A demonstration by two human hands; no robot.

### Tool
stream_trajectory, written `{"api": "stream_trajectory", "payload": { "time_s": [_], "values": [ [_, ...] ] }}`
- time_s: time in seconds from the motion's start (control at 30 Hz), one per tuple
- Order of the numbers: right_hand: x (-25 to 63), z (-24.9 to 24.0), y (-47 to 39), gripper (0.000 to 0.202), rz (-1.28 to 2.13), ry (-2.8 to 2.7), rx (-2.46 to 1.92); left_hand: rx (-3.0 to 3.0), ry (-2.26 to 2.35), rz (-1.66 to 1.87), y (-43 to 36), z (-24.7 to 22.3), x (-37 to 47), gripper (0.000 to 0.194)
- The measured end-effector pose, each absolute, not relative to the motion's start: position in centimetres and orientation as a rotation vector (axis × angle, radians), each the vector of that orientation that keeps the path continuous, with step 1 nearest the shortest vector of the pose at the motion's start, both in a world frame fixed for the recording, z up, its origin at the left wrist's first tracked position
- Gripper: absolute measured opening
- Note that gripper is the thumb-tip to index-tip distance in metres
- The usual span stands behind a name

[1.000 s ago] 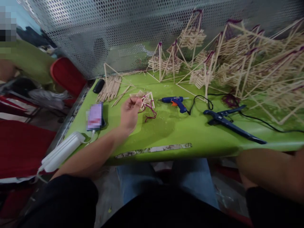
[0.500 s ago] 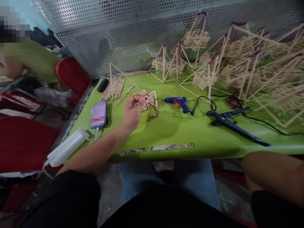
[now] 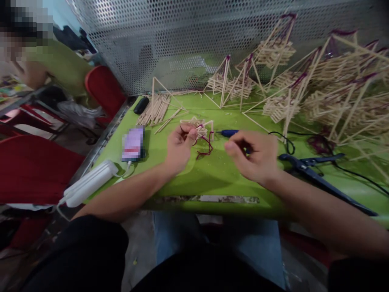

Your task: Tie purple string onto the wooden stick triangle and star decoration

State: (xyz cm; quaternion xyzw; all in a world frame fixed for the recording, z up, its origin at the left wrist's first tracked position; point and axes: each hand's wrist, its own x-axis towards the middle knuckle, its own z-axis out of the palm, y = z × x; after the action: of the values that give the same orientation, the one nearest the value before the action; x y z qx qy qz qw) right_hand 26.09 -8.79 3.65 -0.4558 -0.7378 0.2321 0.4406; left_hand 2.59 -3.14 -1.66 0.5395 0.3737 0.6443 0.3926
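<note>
My left hand (image 3: 180, 148) pinches a small lattice of light wooden sticks (image 3: 203, 129) above the green table. Dark red string (image 3: 209, 151) hangs from the lattice and curls towards the table. My right hand (image 3: 255, 156) is a little to the right of it, blurred, with its fingers curled; whether anything is between them is too blurred to tell. Behind my right hand lies a blue glue gun (image 3: 229, 132), mostly covered by the hand, with its nozzle pointing left.
Stick structures with red string (image 3: 334, 93) crowd the back right. Loose sticks (image 3: 154, 109), a black object (image 3: 141, 105), a phone (image 3: 133, 142) and a white power strip (image 3: 91, 184) are on the left. A dark cutter (image 3: 319, 176) lies at right. Another person (image 3: 60, 65) sits at far left.
My right hand has come in from the lower right to over the glue gun. My left hand keeps its hold on the lattice. The view has shifted slightly.
</note>
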Motion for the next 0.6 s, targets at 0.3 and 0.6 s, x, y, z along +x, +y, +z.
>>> {"api": "stream_trajectory", "payload": {
  "time_s": [0.3, 0.6],
  "values": [
    [25.3, -0.3, -4.5, 0.029, 0.879, -1.681, -1.105, 1.275, 0.909, 1.6, -3.1, -2.3, 2.6, 0.023],
    [23.8, 0.4, -7.6, 0.02, 0.288, -1.801, -0.935, 1.394, 0.992, 1.577, -4.6, -1.0, 3.1, 0.029]
  ]
}}
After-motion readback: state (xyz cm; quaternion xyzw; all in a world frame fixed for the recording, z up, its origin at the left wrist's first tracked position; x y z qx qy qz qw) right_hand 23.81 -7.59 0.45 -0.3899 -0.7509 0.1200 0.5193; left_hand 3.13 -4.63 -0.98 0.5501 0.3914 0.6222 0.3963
